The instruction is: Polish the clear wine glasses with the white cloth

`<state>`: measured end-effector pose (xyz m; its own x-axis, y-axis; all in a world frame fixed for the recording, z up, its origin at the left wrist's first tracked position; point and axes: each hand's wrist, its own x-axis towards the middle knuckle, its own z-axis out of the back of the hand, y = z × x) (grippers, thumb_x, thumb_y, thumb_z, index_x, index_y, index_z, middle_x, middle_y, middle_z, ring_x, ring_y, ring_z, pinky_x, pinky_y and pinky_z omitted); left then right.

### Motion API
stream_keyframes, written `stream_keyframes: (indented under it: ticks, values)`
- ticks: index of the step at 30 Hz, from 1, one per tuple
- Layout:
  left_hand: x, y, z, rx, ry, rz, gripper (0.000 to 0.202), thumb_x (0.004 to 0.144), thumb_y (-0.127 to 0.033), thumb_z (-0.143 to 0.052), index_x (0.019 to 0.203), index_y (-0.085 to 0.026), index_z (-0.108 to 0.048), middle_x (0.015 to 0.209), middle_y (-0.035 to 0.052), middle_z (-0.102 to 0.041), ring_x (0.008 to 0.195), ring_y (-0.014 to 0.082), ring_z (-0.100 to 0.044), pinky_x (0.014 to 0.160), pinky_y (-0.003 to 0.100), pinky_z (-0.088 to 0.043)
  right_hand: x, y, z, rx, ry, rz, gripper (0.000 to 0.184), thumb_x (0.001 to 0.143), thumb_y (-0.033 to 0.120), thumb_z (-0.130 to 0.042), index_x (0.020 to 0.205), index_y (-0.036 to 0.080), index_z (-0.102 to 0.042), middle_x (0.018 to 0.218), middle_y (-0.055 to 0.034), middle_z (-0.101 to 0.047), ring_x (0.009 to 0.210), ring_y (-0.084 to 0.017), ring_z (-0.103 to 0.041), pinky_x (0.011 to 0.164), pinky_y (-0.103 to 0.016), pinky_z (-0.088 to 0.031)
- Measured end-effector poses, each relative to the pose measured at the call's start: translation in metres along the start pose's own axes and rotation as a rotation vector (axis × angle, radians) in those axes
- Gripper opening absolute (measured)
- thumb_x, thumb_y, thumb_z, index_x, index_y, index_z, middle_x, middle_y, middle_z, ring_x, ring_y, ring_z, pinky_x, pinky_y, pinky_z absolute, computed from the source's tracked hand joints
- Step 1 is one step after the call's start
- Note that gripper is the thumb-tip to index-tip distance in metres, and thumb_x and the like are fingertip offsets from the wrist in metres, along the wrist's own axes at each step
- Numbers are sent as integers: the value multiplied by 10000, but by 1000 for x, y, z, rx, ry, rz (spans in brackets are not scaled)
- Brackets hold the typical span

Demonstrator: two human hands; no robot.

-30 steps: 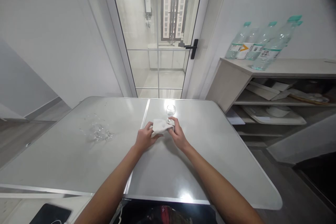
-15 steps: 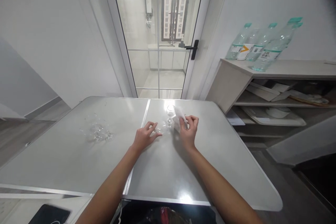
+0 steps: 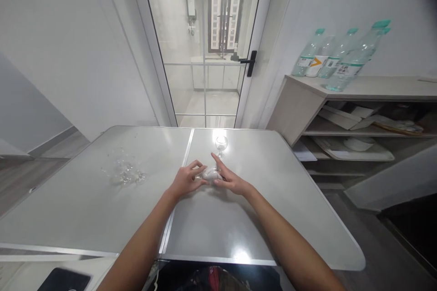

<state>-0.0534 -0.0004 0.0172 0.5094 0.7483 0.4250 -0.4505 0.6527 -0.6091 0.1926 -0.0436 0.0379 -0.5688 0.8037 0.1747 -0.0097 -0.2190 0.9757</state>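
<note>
Head camera view, middle of the frame: a small glass (image 3: pixel 210 174) lies low over the table (image 3: pixel 273 200) between the two hands, just left of the frame's centre line. It is clear and rounded, and it shows whitish, as if the white cloth (image 3: pixel 212 175) is bunched in or against it; the two cannot be told apart cleanly. The left hand (image 3: pixel 186 181) comes in from the lower left, its fingers curled and its thumb and fingertips closed on the left end of the small glass. The right hand (image 3: pixel 231 181) comes in from the lower right with its fingers mostly stretched out, the forefinger pointing toward the top of the frame and the thumb side pressed to the glass and cloth; whether it has a grip on either cannot be told.

Just above the hands, a stemmed glass (image 3: pixel 221 144) stands upright on the table, apart from them, catching a bright glint. Well to the left, a cluster of glasses (image 3: pixel 125 173) sits on the table's left leaf. At the right of the frame a shelf unit (image 3: pixel 300 104) carries clear bottles (image 3: pixel 336 57) with green caps on its top, and flat boards and papers lie in its open compartments. A glass door (image 3: pixel 205 45) fills the upper middle. A dark phone (image 3: pixel 64 279) shows at the lower left edge.
</note>
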Motion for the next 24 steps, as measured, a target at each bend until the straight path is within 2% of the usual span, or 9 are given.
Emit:
stream_keyframes:
  ticks: [2, 4, 7, 10, 13, 16, 19, 21, 24]
  values:
    - [3, -5, 5, -155, 70, 79, 369, 800, -510, -794, 1097, -291, -809, 1023, 76, -734, 490, 74, -507, 515, 239, -425, -4, 3, 6, -60, 86, 37, 1034, 929, 436, -623, 1666, 211, 67, 983, -6, -653, 808, -168, -569, 856, -330, -483]
    - [5, -7, 11, -339, 168, 197, 366, 822, -530, -762, 1014, -227, -830, 872, 77, -741, 429, 84, -492, 436, 239, -391, -6, 3, 9, -130, 132, 78, 1012, 926, 364, -612, 1669, 207, 57, 923, 11, -638, 748, -155, -527, 817, -312, -478]
    - [6, -6, 24, -545, 376, 368, 424, 818, -575, -746, 789, -157, -813, 477, 18, -579, 318, 101, -417, 358, 236, -314, -5, -3, 8, -238, 183, 68, 895, 933, 282, -586, 1676, 249, -89, 851, 28, -606, 672, -138, -463, 721, -273, -452]
    - [5, -3, 31, -575, 485, 433, 490, 847, -600, -708, 685, -142, -767, 361, -15, -454, 299, 106, -396, 375, 238, -296, -1, -10, 2, -246, 169, 44, 853, 931, 287, -634, 1663, 279, -197, 851, 26, -590, 700, -139, -467, 718, -270, -439]
    - [5, -1, 24, -422, 336, 370, 490, 892, -594, -663, 841, -129, -809, 439, -3, -542, 351, 100, -421, 418, 238, -311, 3, -13, -3, -22, 31, 4, 929, 917, 351, -708, 1668, 265, -167, 850, 27, -587, 713, -134, -475, 714, -262, -429]
    - [3, 3, 11, -94, 112, 141, 421, 909, -561, -665, 980, -175, -818, 652, 40, -712, 490, 121, -536, 519, 245, -398, 8, -10, -8, 287, -150, -102, 991, 838, 374, -807, 1648, 246, -251, 837, 24, -617, 713, -130, -512, 692, -242, -419]
    - [1, 7, 3, 189, -48, -76, 362, 890, -530, -717, 1070, -226, -794, 808, 68, -780, 588, 147, -630, 579, 254, -441, 13, -8, -13, 505, -357, -189, 1032, 708, 327, -901, 1594, 246, -378, 790, 33, -631, 675, -126, -546, 652, -226, -416]
    - [1, 8, 1, 272, -139, -169, 329, 890, -491, -734, 1106, -245, -774, 848, 70, -790, 615, 157, -665, 604, 262, -470, 17, -8, -15, 581, -445, -187, 1054, 654, 286, -925, 1573, 256, -409, 759, 44, -630, 656, -126, -558, 640, -222, -418]
    - [2, 6, 0, 248, -278, -266, 222, 956, -342, -666, 1147, -245, -724, 973, 82, -788, 739, 173, -710, 717, 286, -532, 20, -10, -17, 636, -536, -174, 1029, 650, 287, -926, 1553, 232, -434, 692, 57, -610, 625, -125, -548, 623, -222, -422]
